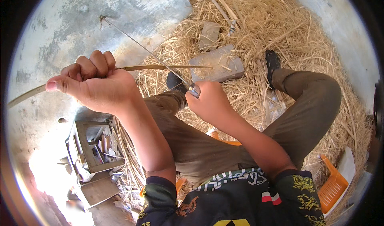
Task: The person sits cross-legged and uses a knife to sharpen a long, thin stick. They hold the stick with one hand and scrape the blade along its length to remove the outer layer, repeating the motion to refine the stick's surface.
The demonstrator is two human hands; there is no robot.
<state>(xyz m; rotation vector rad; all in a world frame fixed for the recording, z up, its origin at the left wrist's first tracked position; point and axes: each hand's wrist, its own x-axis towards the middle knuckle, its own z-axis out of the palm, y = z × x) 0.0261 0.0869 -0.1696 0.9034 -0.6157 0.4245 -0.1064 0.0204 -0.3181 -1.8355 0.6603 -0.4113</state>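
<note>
My left hand (96, 80) is closed around a long, thin bamboo strip (150, 67), raised in front of the wall. One end of the strip runs off to the left; its pale tip reaches right over the straw. My right hand (212, 102) makes a fist round a short, shiny metal handle (195, 91). From that handle a thin, taut line (136, 42), wire or cord, stretches up-left to a knotted fixing (102, 17) on the wall. Strip and line cross between my hands; whether they touch I cannot tell.
Straw-like shavings (316, 34) cover the floor beyond my legs. A concrete block (234, 68) and a smaller brick (209, 35) lie among them. To the left stands a wooden box (90, 146) of odds and ends. An orange plastic piece (334, 186) sits at the lower right.
</note>
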